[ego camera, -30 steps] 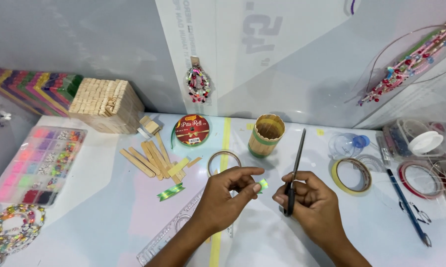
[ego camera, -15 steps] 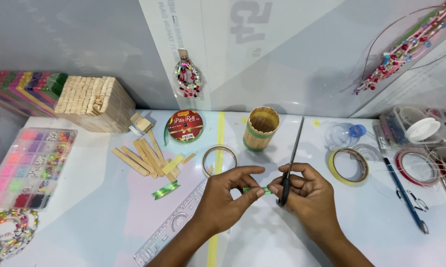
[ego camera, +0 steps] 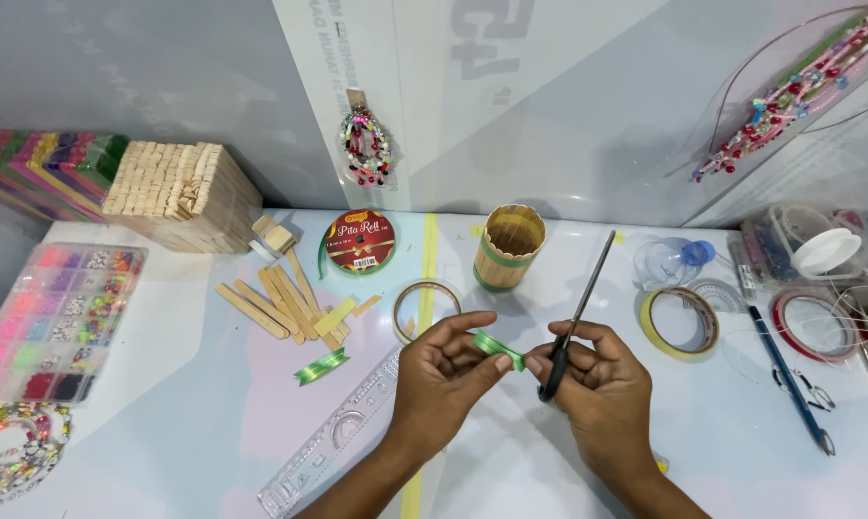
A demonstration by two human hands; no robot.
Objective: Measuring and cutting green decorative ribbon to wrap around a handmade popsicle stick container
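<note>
Head view, lower centre of the frame: both hands meet over the white table (ego camera: 165, 384). Left hand (ego camera: 444, 375) pinches a short green ribbon strip (ego camera: 498, 348) between thumb and forefinger; the strip's long axis slants down to the right, its free end touching the right hand (ego camera: 597, 384). Right hand is closed around the handles of black scissors (ego camera: 576, 312), blades shut and pointing toward the upper right. Another green ribbon piece (ego camera: 322, 365) lies to the left, well apart, beside loose craft sticks (ego camera: 285, 303).

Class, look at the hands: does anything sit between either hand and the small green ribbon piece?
Nothing visible does. The left hand pinches the small green ribbon piece directly, and the right hand, gripping black-handled scissors, touches its other end.
</note>
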